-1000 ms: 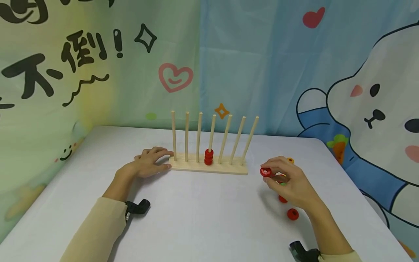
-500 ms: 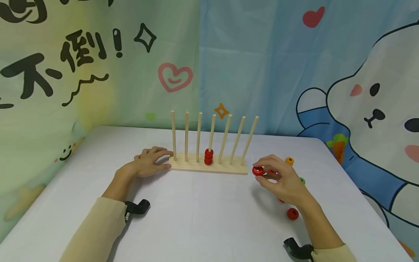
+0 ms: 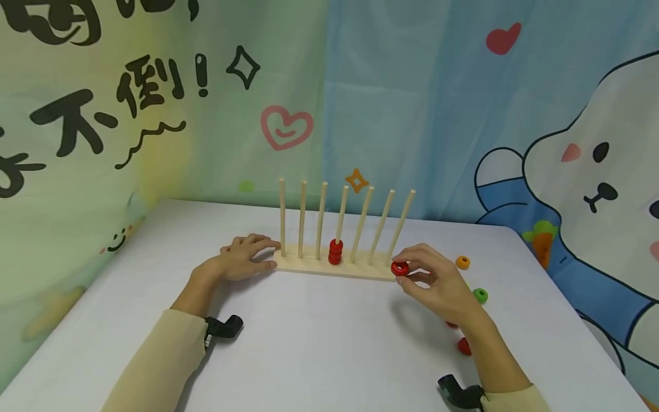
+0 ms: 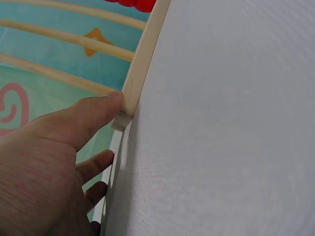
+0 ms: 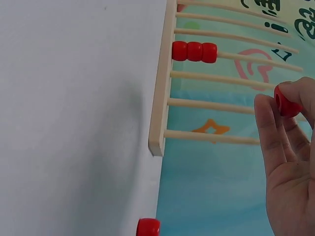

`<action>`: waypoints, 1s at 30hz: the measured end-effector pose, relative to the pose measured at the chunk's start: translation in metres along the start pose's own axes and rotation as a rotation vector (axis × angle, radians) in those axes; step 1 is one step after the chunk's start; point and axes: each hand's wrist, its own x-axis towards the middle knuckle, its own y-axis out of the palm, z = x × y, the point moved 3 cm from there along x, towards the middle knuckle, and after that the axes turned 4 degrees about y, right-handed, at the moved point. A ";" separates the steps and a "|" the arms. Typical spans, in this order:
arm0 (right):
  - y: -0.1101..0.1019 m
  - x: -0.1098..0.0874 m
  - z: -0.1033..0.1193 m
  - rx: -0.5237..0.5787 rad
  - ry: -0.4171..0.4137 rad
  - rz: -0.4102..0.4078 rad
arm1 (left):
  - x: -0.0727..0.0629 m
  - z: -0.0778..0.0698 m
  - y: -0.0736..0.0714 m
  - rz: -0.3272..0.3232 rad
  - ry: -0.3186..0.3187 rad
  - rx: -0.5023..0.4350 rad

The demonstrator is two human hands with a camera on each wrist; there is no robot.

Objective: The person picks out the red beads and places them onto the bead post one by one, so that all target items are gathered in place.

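A pale wooden stand (image 3: 309,264) with several upright pegs stands on the table. Three red beads (image 3: 335,252) are stacked low on its middle peg; the right wrist view shows the same red beads (image 5: 194,51). My left hand (image 3: 242,257) holds the stand's left end, thumb at the front corner and index finger toward the back; in the left wrist view the thumb (image 4: 106,103) lies on the wood. Near the stand's right end, my right hand (image 3: 435,280) pinches a red bead (image 3: 399,268) between thumb and fingertips, its hole showing.
Right of my right hand lie an orange bead (image 3: 463,262), a green bead (image 3: 480,295) and a red bead (image 3: 465,346), others partly hidden by the hand. A printed cloth (image 3: 381,114) hangs behind the white table (image 3: 319,343).
My right hand has moved left with the red bead, from beside the loose beads to the stand's right end. My left hand stays at the stand. The head view has shifted slightly.
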 end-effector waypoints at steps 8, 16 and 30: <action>0.013 0.007 -0.003 0.014 0.018 0.022 | 0.000 0.000 -0.001 0.004 -0.012 0.018; 0.026 0.018 0.000 0.059 -0.024 0.038 | -0.002 0.001 -0.001 0.001 -0.011 0.010; 0.039 0.039 0.009 0.114 -0.078 0.005 | 0.001 -0.002 0.000 0.009 -0.005 0.007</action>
